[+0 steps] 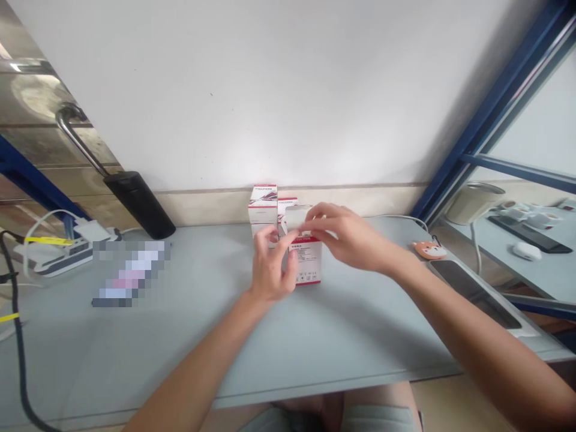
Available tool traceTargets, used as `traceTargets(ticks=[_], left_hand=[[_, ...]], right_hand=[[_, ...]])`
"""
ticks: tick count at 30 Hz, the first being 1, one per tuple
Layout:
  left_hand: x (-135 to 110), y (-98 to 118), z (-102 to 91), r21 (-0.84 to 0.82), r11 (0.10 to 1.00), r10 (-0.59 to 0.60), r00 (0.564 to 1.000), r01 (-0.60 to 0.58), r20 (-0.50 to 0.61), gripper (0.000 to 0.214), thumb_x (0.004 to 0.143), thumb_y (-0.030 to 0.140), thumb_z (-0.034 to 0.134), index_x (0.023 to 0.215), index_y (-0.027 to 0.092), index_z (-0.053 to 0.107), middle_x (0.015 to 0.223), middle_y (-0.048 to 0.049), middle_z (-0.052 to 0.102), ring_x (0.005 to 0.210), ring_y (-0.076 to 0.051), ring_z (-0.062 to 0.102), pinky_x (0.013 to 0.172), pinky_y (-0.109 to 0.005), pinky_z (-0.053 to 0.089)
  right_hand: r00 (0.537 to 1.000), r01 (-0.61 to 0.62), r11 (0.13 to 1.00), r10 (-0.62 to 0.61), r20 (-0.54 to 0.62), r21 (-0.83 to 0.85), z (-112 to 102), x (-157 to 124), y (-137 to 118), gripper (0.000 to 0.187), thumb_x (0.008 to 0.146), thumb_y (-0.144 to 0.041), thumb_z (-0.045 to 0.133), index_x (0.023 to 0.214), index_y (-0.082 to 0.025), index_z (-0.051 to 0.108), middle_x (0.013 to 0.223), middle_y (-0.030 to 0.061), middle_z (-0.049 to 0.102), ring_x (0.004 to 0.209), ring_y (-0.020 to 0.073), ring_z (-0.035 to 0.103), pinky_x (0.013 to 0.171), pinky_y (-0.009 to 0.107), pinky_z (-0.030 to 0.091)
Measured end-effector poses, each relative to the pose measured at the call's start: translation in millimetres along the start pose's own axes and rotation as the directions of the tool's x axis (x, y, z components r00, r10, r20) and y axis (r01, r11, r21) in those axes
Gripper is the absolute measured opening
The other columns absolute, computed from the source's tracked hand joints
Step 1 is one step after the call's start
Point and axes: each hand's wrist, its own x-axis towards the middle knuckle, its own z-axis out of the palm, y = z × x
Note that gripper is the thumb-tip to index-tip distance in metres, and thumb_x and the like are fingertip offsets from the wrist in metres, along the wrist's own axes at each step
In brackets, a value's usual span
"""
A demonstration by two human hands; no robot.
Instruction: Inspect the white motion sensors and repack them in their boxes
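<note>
A small white cardboard box (309, 267) with red edges and printed text stands upright on the grey table, its top flap raised. Along its left side is my left hand (273, 264), closed on it with the thumb near the front edge and the index finger reaching to the top. My right hand (344, 234) comes in from the right, its fingers bent and closed at the box's top opening and flap. What lies under those fingertips is hidden. Just behind stand similar white and red boxes (263, 210), one taller at the left and another (288, 206) partly covered.
The grey table (216, 360) meets a white wall panel (288, 90). To the left are a blurred-out phone (130, 276), a power strip (58, 255) with cables, and a black cylinder (139, 204) on a metal rod. An orange animal-face case (429, 249) and a dark-topped device (472, 294) lie right.
</note>
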Motion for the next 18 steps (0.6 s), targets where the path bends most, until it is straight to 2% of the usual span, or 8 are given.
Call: traceTargets(ticks=[2,4,6,10,12,14,17,18], left_hand=[[1,1,-0.6,0.013,1.000,-0.020,0.999,0.020,0.045,0.036,0.099,0.025,0.047,0.132,0.022,0.061,0.141,-0.0157,0.037,0.136,-0.033,0.045,0.107,-0.054,0.048],[1,1,-0.4,-0.018,0.998,-0.055,0.990,0.057,0.128,0.032,0.100,0.024,0.046,0.128,0.023,0.062,0.150,-0.0154,0.035,0.143,-0.033,0.042,0.112,-0.054,0.046],[1,2,0.6,-0.063,0.992,-0.100,0.978,0.113,0.184,0.024,0.101,0.023,0.047,0.120,0.022,0.062,0.146,-0.0145,0.040,0.137,-0.030,0.050,0.110,-0.051,0.049],[-1,0,4.2,-0.057,0.977,-0.193,0.965,0.206,0.180,0.016,0.098,0.020,0.055,0.113,0.023,0.059,0.132,-0.0117,0.047,0.126,-0.027,0.056,0.105,-0.048,0.054],[-1,-1,6.8,-0.067,0.971,-0.215,0.964,0.228,0.157,0.031,0.095,0.022,0.062,0.125,0.025,0.054,0.135,-0.0123,0.045,0.133,-0.029,0.051,0.109,-0.050,0.052],[-3,-2,9.6,-0.119,0.945,-0.288,0.947,0.306,0.144,0.052,0.093,0.028,0.069,0.139,0.028,0.045,0.141,-0.0134,0.043,0.136,-0.029,0.050,0.110,-0.051,0.052],[-6,-4,13.1,-0.237,0.834,-0.438,0.860,0.498,0.262,0.074,0.094,0.034,0.072,0.154,0.033,0.029,0.148,-0.0144,0.045,0.130,-0.026,0.059,0.107,-0.050,0.055],[-8,-4,13.8,-0.266,0.799,-0.460,0.833,0.539,0.308,0.076,0.095,0.035,0.071,0.156,0.034,0.026,0.150,-0.0145,0.046,0.129,-0.026,0.061,0.106,-0.049,0.056]], right_hand=[[0.987,-0.098,0.984,0.115,-0.108,0.152,-3,-7,23,0.033,0.103,-0.022,0.050,0.128,-0.028,0.071,0.123,0.0080,0.069,0.107,0.0227,0.068,0.092,0.039,0.055],[0.934,-0.297,0.949,0.312,-0.173,0.108,2,-20,53,0.030,0.104,-0.028,0.050,0.124,-0.027,0.073,0.121,0.0078,0.069,0.104,0.0217,0.070,0.088,0.036,0.056],[0.866,-0.500,0.864,0.497,-0.060,-0.059,17,-37,84,0.029,0.102,-0.031,0.053,0.123,-0.027,0.074,0.117,0.0078,0.071,0.092,0.0194,0.070,0.079,0.033,0.055],[0.822,-0.564,0.820,0.569,0.027,-0.102,49,-63,126,0.018,0.092,-0.027,0.068,0.105,-0.020,0.080,0.101,0.0090,0.073,0.078,0.0183,0.069,0.072,0.030,0.052],[0.813,-0.577,0.812,0.581,0.031,-0.084,53,-67,132,0.014,0.091,-0.027,0.069,0.098,-0.020,0.080,0.094,0.0077,0.074,0.076,0.0184,0.068,0.073,0.030,0.052],[0.807,-0.589,0.806,0.590,0.007,-0.058,47,-64,126,0.018,0.094,-0.033,0.068,0.101,-0.021,0.078,0.094,0.0065,0.075,0.078,0.0191,0.069,0.074,0.032,0.053],[0.829,-0.549,0.835,0.550,-0.104,0.043,30,-52,98,0.033,0.101,-0.048,0.060,0.122,-0.025,0.071,0.102,0.0037,0.076,0.086,0.0184,0.069,0.080,0.032,0.055],[0.850,-0.471,0.870,0.492,-0.190,0.149,25,-48,85,0.035,0.102,-0.048,0.059,0.128,-0.026,0.068,0.102,0.0035,0.076,0.087,0.0185,0.069,0.083,0.034,0.056]])
